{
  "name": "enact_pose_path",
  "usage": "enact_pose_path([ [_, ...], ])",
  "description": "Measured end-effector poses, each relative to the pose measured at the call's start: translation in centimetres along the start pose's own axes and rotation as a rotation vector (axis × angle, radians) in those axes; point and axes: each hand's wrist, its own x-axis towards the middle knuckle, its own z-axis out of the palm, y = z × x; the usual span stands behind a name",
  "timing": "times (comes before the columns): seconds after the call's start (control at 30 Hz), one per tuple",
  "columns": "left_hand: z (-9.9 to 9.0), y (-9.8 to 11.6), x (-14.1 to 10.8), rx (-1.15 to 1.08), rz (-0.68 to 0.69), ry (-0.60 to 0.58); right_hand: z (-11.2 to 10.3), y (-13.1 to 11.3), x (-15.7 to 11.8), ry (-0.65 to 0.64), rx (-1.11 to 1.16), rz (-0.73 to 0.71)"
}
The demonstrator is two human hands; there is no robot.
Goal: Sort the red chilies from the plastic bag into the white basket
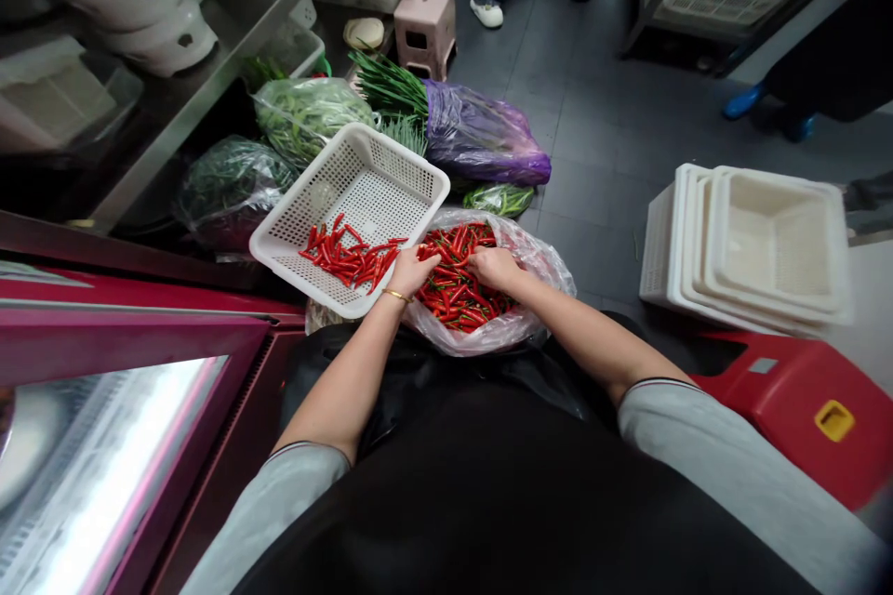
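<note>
An open clear plastic bag (pixel 540 265) full of red chillies (pixel 457 297) with green stems sits in front of me. My left hand (pixel 413 270), with a gold bracelet at the wrist, is closed on red chillies at the bag's left side. Over the middle of the heap, my right hand (pixel 494 268) has its curled fingers closed on a chilli, its tips partly hidden. Left of the bag, a white perforated basket (pixel 397 172) stands tilted, and stemless-looking red chillies (pixel 341 251) lie in its lower part.
Bagged greens (pixel 311 116) and a purple-wrapped bundle of green stalks (pixel 481 130) lie beyond the basket. A pink stool (pixel 425 23) stands behind. Stacked white baskets (pixel 774 242) and a red bin (pixel 802 409) are at right. Metal shelving (pixel 216 74) borders the left. Other people's feet (pixel 486 12) show ahead.
</note>
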Motion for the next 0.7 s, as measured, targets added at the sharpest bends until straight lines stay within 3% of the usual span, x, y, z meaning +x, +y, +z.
enact_pose_path([
  [0.17,0.7,-1.5,0.7,-0.042,-0.008,0.168,-1.4,1.5,-1.3,-0.072,-0.002,-0.162],
  [0.3,0.4,-1.4,1.1,-0.080,-0.032,0.238,-1.5,-1.0,1.5,0.046,-0.053,-0.160],
  [0.4,0.3,-1.2,1.1,-0.067,-0.028,0.224,-0.9,-2.8,4.0,-0.025,-0.052,-0.170],
  [0.5,0.5,-0.7,0.3,-0.107,-0.030,0.094,-1.0,-2.3,4.2,0.011,0.059,-0.201],
  [0.63,1.6,0.4,-1.0,-0.080,-0.009,-0.260,-1.2,-0.3,1.2,0.134,0.512,-0.231],
  [0.7,2.2,0.8,-1.5,-0.039,-0.035,-0.361,-0.8,-0.2,-0.5,0.182,0.654,-0.228],
])
